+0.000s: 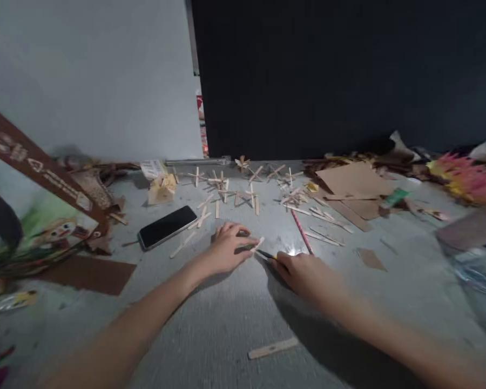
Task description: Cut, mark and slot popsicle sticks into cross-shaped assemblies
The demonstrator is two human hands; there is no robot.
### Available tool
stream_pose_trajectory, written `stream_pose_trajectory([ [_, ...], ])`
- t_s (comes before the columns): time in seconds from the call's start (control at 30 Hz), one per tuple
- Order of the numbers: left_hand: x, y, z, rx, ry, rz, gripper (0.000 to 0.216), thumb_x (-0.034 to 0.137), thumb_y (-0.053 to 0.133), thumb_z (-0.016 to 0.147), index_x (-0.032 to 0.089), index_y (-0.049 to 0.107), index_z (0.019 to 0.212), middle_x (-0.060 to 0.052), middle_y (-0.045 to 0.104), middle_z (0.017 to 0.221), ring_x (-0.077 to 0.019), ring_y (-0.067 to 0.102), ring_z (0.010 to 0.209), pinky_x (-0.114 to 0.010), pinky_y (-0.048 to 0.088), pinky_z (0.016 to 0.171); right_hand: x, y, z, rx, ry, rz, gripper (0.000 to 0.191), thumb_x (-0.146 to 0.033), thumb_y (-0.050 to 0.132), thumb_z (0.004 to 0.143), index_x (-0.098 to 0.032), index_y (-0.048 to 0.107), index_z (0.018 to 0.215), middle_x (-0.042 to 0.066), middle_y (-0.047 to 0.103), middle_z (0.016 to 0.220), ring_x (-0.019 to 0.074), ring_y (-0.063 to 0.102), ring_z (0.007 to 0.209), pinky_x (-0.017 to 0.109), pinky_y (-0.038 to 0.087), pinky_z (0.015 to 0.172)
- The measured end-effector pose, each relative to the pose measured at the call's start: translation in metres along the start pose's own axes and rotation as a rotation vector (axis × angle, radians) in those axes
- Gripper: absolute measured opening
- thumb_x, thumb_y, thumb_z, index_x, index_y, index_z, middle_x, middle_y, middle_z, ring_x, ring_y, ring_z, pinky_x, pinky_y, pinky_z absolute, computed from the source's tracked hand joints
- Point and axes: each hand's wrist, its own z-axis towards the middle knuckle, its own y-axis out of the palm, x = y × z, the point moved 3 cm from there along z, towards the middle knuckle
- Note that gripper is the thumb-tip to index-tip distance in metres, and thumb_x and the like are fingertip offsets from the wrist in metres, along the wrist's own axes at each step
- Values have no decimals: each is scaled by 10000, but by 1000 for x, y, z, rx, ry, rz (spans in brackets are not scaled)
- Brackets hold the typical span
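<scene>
Well, both hands are busy at the middle of the frame, low over the grey counter (227,329). The left hand (230,248) reaches in from the lower left, its thumb and forefinger brought nearly together on a small pale stick (259,243), the other fingers bent and spread beside it. The right hand (302,273) comes from the lower right, its fingers curled closely around a slim dark tool (266,255); a bit of yellow shows by the grip, and the tip points left, right at the stick. Whether it cuts into the wood or merely touches it, I can't tell from where I stand.

Just left of centre lies a phone (168,227), its screen black. A red pencil (302,232) slants above the right hand, near its wrist side, and one loose stick (272,348) lies by itself at bottom centre. Beyond the hands, across the upper middle, crossed sticks (251,195) are scattered in a loose band, some overlapping.

Over at the right of the frame, flat cardboard (354,181) lies piled, with a green wrapper (397,196) beside it and something spiky in pink and yellow (470,175) farther along. On the left a printed brown box (44,167) leans at a slant, a strip of brown card (89,274) lying below it.
</scene>
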Motion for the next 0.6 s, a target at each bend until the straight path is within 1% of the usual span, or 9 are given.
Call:
stream_pose_trajectory([
  [0.17,-3,2,2,35,28,23,308,412,608,1014,371,765,1276,-91,560,1433,-358,393,1401,-545,305,1154,0,7,4,37,8,-30,396,-363,383,1096,-163,703,979,107,707,715,193,624,551,297,176,530],
  [0.3,-3,4,4,81,40,74,285,387,640,1000,355,778,1247,-84,584,1418,-345,421,1387,-549,313,1145,2,11,5,89,-15,0,407,-379,373,1092,-168,685,940,89,675,670,186,599,522,298,183,537],
  [0.43,-3,6,4,116,43,104,270,360,684,976,355,785,1227,-69,604,1396,-332,443,1373,-539,334,1134,3,11,6,62,-16,4,404,-358,367,1092,-167,693,950,104,700,707,191,615,540,302,190,540],
  [0.6,-4,6,4,128,62,112,267,358,687,973,365,784,1221,-61,611,1381,-323,453,1361,-520,354,1118,1,8,7,29,-14,-15,406,-360,370,1091,-169,711,979,119,726,738,201,626,554,304,209,539],
])
